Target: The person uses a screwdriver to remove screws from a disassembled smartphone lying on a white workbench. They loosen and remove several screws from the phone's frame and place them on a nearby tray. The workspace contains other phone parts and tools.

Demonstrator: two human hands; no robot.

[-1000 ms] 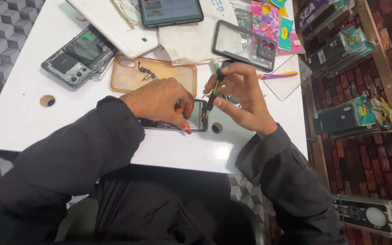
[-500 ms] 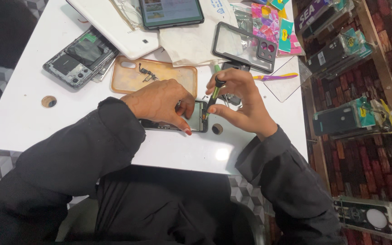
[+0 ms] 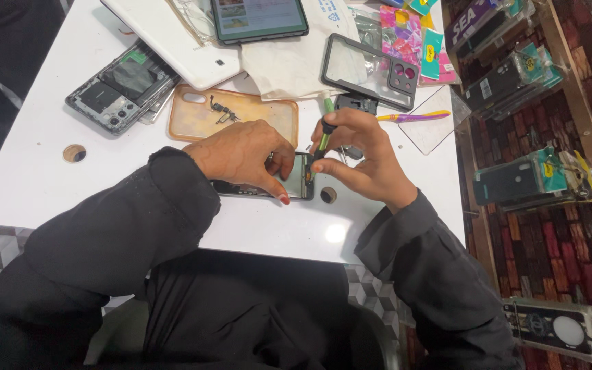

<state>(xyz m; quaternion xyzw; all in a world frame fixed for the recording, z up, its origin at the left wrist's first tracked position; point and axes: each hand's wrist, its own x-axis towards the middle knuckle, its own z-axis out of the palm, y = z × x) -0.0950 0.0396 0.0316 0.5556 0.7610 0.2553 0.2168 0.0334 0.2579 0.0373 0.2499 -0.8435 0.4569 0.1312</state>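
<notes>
R hand (image 3: 368, 161) pinches a green screwdriver (image 3: 325, 131) between thumb and fingertips, tip down at the right end of an opened phone (image 3: 294, 183). L hand (image 3: 244, 154) lies flat over that phone, fingers pressing it to the white table (image 3: 29, 178) near the front edge. Just behind: an amber phone case (image 3: 241, 116) w/ small parts on it. Further back, a stripped phone body (image 3: 119, 85), a black-rimmed clear case (image 3: 368, 70), a tablet (image 3: 258, 17). A purple pry tool (image 3: 416, 117) lies right of the screwdriver.
</notes>
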